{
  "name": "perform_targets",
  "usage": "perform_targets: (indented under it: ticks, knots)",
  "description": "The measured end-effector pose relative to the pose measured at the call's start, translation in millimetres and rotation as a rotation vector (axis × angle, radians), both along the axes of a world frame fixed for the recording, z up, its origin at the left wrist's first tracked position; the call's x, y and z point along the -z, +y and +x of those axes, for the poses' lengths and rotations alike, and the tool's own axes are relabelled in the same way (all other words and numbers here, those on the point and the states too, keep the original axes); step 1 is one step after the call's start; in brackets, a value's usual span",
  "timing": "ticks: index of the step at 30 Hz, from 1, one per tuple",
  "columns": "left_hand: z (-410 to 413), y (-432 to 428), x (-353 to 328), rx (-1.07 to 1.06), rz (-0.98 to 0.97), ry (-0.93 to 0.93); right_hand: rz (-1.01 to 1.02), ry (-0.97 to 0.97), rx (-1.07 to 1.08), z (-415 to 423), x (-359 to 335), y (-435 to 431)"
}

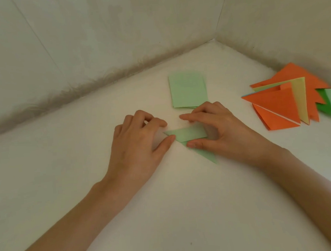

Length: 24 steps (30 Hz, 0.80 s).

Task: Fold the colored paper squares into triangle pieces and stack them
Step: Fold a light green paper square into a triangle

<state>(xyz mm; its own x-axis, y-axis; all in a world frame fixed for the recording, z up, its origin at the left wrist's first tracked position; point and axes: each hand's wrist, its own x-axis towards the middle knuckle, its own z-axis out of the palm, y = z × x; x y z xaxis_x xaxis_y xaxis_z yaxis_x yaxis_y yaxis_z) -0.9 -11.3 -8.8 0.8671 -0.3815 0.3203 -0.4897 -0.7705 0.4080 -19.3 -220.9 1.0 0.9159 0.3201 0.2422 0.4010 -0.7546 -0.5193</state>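
Observation:
A light green paper piece (190,134), partly folded, lies on the white surface between my hands. My left hand (138,142) has its thumb tip on the piece's left corner, with the fingers curled above it. My right hand (215,128) holds the right part of the piece between thumb and fingers, and a green corner sticks out below the thumb. Behind them lies a small pile of flat light green paper squares (187,90). At the right sits a stack of folded triangles (287,98), orange, yellow and green.
The white surface (165,203) meets pale walls (97,42) that form a corner at the back right. The triangle stack sits close to the right wall.

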Motion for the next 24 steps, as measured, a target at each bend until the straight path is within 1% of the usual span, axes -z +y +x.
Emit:
perform_targets:
  ticks: [3,7,10,13,15,16,18,20,22,24]
  knots:
    - [0,0,1,0.055,-0.029,0.008,-0.079,-0.051,-0.01,1,0,5]
    - [-3,0,-1,0.048,-0.048,0.02,-0.078,-0.136,0.007,0,-1,12]
    - [-4,-1,-3,0.043,-0.079,0.062,-0.028,-0.117,0.064,-2,-3,16]
    - [-7,-2,-5,0.135,-0.142,0.103,0.082,-0.112,0.108,-5,-5,21]
    - [-9,-5,-7,0.153,-0.263,0.175,0.229,-0.043,0.142,-8,-8,23]
    - [-9,-6,-8,0.148,-0.362,0.244,0.307,0.005,0.148,-9,-10,24]
    - [-9,-8,-12,0.149,-0.612,0.431,0.451,0.078,0.162,-8,-12,26]
    - [-8,-9,-16,0.181,-0.843,0.562,0.623,0.147,0.198,-7,-14,27]
    - [-8,-9,-21,0.224,-0.966,0.622,0.775,0.221,0.229,-7,-15,27]
    - [-10,-10,-23,0.269,-1.001,0.664,0.852,0.268,0.229,-7,-16,27]
